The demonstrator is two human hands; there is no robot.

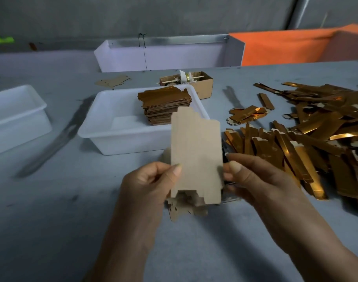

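Note:
I hold a flat, die-cut cardboard blank (pixel 196 155) upright above the table, its plain brown side toward me. My left hand (pixel 147 184) pinches its left edge with thumb on the front. My right hand (pixel 253 178) pinches its right edge. Under the blank lies a small pile of similar brown blanks (pixel 184 208). A stack of gold-faced blanks (pixel 165 106) sits in a white plastic tub (pixel 104 127) just beyond my hands. To the right spreads a loose heap of folded gold pieces (pixel 308 135).
A second white tub (pixel 15 115) stands at the left. A small open cardboard box (pixel 202 84) with odds and ends sits behind the tub. One flat blank (pixel 113 81) lies further back. A white bin (pixel 163 55) and an orange one (pixel 296 45) line the table's far edge.

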